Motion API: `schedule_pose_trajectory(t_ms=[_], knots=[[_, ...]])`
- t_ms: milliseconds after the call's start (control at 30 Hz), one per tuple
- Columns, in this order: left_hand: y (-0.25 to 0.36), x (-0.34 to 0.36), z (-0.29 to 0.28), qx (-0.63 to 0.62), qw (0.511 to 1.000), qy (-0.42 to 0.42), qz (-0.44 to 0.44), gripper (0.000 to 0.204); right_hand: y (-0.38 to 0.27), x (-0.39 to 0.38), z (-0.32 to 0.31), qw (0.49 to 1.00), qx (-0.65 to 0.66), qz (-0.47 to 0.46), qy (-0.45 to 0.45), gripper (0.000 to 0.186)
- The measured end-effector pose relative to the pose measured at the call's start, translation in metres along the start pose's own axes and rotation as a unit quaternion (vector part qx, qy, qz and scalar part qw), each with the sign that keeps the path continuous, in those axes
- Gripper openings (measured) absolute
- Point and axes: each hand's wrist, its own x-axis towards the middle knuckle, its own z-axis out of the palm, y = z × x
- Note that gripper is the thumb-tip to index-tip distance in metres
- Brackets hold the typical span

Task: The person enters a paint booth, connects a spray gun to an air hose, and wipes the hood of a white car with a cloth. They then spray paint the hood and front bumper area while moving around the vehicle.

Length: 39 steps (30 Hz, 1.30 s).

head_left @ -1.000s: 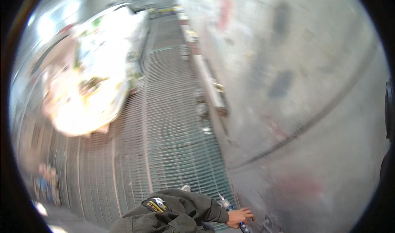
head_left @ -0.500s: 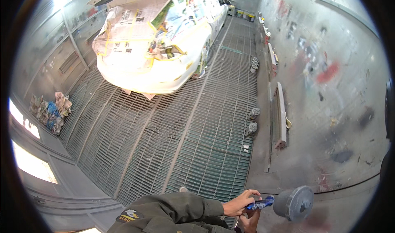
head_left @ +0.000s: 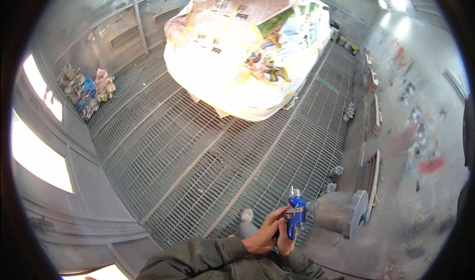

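Low in the picture, a blue spray gun [head_left: 296, 214] is held tilted, its silver nozzle end pointing up the frame. Its grey translucent paint cup [head_left: 339, 213] with a dark lid sticks out sideways to the right. My right hand [head_left: 285, 240] is wrapped round the gun's handle. My left hand [head_left: 264, 234] closes on the gun from the left side, with fingers up by the trigger area. Some fingers of both hands are hidden behind each other and the gun.
A white car [head_left: 222, 94] covered in taped newspaper stands ahead on the floor grating [head_left: 198, 156]. Crumpled paper [head_left: 89, 92] lies by the left wall. Along the stained right wall [head_left: 410, 171] are grey cups [head_left: 349, 112] and a long ledge [head_left: 374, 176]. My shoe [head_left: 246, 214] shows below.
My view has swung right, so the car sits nearer the middle. The spray gun has turned, its nozzle end now pointing up the frame and the cup showing side-on.
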Motion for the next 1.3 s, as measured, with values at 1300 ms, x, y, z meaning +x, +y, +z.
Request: schedule_pose_trajectory(t_ms=[1300], knots=[[0.410, -0.112, -0.851, 0.282, 0.517, 0.792, -0.159, 0.019, 0.134, 0.655, 0.789, 0.907, -0.209, -0.099, -0.352, 0.033]])
